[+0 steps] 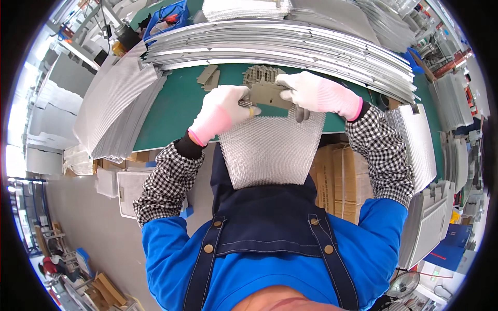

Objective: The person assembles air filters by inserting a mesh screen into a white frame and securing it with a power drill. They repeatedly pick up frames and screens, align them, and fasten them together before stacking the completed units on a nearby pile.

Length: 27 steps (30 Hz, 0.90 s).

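A silver metal mesh sheet (272, 150) slants from the table's front edge down over my lap. My left hand (222, 110), in a white and pink glove, is closed at the sheet's upper left edge, its fingertips partly hidden. Between my hands is a small flat beige-grey plate (267, 96) with small holes. My right hand (314, 95), gloved alike, pinches this plate at its right side, while its lower grey fingertips reach the mesh's upper edge. Just beyond stands a row of similar beige-grey pieces (261, 74); loose flat plates (209, 78) lie left of it.
Long silver metal strips (280, 44) are piled across the back of the green table (171, 101). Stacked mesh sheets lean at the left (122, 103) and the right (417, 145). A blue bin (168, 19) sits back left. Cardboard boxes (340, 176) stand under the table.
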### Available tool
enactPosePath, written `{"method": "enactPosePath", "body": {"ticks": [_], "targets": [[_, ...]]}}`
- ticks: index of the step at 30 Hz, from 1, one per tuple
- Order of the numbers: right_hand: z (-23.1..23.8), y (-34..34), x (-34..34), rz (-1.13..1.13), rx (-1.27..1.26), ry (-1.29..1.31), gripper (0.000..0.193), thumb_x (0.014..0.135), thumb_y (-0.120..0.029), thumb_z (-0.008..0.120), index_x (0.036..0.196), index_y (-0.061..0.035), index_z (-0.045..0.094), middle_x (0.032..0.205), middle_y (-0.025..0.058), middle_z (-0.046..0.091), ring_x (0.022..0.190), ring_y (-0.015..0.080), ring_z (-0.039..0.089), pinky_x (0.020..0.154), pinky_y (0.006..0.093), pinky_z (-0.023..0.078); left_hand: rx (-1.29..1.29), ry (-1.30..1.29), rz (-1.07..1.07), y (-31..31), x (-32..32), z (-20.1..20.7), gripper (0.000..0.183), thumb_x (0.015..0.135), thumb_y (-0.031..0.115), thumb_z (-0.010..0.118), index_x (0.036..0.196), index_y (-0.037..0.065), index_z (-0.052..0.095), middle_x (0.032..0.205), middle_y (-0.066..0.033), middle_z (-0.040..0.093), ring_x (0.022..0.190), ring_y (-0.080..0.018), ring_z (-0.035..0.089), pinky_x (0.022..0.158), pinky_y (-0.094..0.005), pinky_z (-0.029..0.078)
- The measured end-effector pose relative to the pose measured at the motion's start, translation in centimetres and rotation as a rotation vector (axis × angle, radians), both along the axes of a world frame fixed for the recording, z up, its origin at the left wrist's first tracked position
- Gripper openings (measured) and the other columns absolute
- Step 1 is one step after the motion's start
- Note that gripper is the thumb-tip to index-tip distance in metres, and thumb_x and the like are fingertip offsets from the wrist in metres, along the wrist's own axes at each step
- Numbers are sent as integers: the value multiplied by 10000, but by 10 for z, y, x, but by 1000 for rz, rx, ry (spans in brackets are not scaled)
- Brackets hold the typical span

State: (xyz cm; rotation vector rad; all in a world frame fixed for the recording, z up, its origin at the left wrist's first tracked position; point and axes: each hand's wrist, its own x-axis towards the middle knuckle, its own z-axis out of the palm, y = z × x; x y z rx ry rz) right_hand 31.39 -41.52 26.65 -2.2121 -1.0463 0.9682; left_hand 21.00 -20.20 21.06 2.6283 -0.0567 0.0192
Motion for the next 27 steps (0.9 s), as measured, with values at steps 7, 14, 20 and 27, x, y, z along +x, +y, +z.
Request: {"method": "enactPosePath", "body": {"ticks": [7,14,20,27], "targets": [[9,14,0,221,-222,-349,353,998,-171,517,1332,-58,525,963,191,693,783,255,735,673,384,589,-70,6,0,3,1,-2,408,779,386,817,958,37,705,808,-127,700,781,-272,696,724,-368,534],[-33,-13,24,131,-24,-455,593,852,-197,678,1420,-84,550,1058,189,695,991,343,674,872,408,546,-404,-83,-15,16,2,-12,203,897,72,702,1091,38,655,849,-93,710,784,-152,673,726,-294,523],[-53,-25,38,164,-6,-373,435,865,-199,652,1257,-12,644,1042,190,688,956,335,674,856,407,542,-314,-94,-182,18,11,-18,287,855,51,717,1125,18,627,908,-112,703,805,-179,670,790,-308,531],[-29,-7,15,153,-40,-330,329,874,-237,659,1079,21,669,962,204,677,900,318,672,802,398,529,48,180,-498,-11,50,21,412,720,216,805,1069,24,702,939,-139,720,873,-298,694,797,-369,554]]}}
